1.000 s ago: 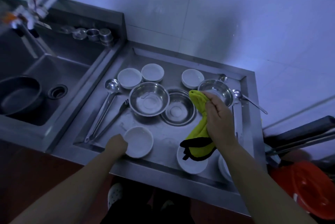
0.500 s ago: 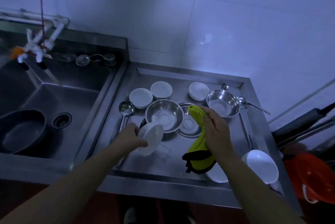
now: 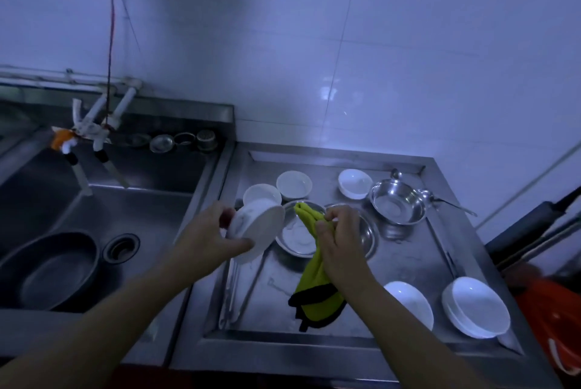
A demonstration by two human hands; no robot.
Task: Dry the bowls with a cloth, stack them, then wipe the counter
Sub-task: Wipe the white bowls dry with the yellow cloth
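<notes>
My left hand (image 3: 207, 234) grips a white bowl (image 3: 256, 228) tilted on its side above the steel counter (image 3: 405, 259), its opening turned toward the cloth. My right hand (image 3: 338, 239) holds a yellow cloth (image 3: 314, 291) with a black edge, which hangs down from the fist just right of the bowl. Three small white bowls (image 3: 294, 183) sit at the back of the counter. Two steel bowls (image 3: 297, 239) lie under my hands, and a third steel bowl (image 3: 397, 204) stands at the back right. Two white bowls (image 3: 476, 310) rest near the front right.
A deep sink (image 3: 135, 200) lies to the left with a dark pan (image 3: 47, 269) in it and taps (image 3: 94, 127) above. Long steel utensils (image 3: 234, 288) lie on the counter's left side. A spoon (image 3: 449, 201) lies behind the right steel bowl. A red bucket (image 3: 556, 322) stands at the right.
My left hand has lifted the white bowl off the counter and tilted it toward the cloth. The right hand with the cloth has come closer to it. My view has tipped upward.
</notes>
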